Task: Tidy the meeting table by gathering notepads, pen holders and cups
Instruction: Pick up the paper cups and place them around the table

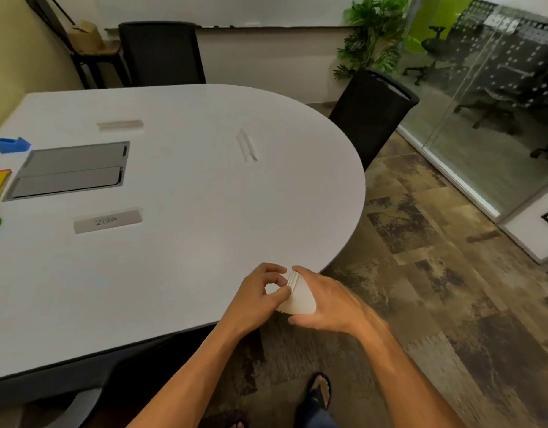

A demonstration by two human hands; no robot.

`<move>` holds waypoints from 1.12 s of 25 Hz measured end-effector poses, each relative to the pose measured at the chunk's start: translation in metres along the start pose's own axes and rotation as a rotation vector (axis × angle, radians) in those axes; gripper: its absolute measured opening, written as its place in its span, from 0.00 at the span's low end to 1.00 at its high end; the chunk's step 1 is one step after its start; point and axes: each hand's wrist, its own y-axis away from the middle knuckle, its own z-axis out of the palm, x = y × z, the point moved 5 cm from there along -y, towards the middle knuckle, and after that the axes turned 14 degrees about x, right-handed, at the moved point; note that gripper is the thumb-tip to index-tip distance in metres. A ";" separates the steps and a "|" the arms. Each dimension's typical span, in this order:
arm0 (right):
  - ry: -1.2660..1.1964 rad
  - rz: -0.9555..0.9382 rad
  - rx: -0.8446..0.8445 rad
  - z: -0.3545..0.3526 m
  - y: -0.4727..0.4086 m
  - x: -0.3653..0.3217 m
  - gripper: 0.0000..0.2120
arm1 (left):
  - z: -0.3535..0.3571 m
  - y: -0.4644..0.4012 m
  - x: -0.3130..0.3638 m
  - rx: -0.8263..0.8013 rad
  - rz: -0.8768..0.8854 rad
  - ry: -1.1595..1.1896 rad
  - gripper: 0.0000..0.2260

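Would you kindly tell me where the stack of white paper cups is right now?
In the head view, the stack of white paper cups is low and centre, held between the left hand and right hand at the near edge of the white table.

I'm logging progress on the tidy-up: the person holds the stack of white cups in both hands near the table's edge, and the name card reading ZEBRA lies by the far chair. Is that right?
Not quite. In the head view both hands, left and right, do hold the stack of white cups near the table edge, but the ZEBRA name card lies on the near side, below the grey panel.
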 end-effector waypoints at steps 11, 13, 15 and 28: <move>-0.099 -0.104 -0.094 -0.052 -0.116 0.108 0.48 | -0.001 -0.088 0.026 0.494 -0.086 0.039 0.06; -0.156 -0.099 -0.114 -0.047 -0.132 0.113 0.47 | -0.006 -0.089 0.020 0.570 -0.120 0.073 0.05; -0.235 -0.076 -0.147 -0.041 -0.152 0.117 0.44 | -0.018 -0.090 0.012 0.667 -0.165 0.091 0.04; -0.432 -0.114 -0.198 0.043 -0.316 0.034 0.40 | -0.086 -0.122 -0.079 0.788 -0.292 -0.134 0.06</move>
